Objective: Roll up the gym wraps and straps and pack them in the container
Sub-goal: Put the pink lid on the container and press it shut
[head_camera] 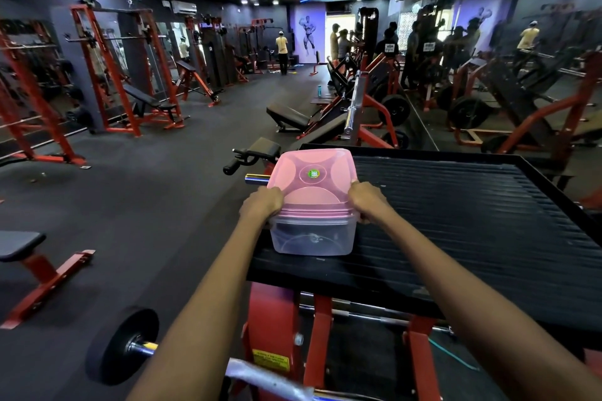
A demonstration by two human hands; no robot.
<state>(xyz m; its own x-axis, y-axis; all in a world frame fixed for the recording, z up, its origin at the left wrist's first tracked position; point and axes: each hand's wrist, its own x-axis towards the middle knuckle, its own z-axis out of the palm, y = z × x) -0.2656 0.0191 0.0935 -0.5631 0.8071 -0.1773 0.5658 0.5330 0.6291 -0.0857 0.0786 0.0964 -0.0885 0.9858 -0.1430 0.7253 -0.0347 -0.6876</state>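
A clear plastic container (312, 239) stands near the left front corner of a black ribbed platform (472, 221). A pink lid (312, 169) with a small green sticker lies on top of it. My left hand (262, 203) grips the lid's near left corner. My right hand (368, 200) grips its near right corner. Both hands press along the rim where lid meets container. Dark shapes show faintly through the container wall; I cannot tell what they are. No loose wraps or straps are in view.
The platform sits on a red machine frame (277, 319). A barbell with a black plate (122, 347) lies low at the left. A bench (22, 246) stands at the far left. Red racks line the left wall; several people stand at the far end.
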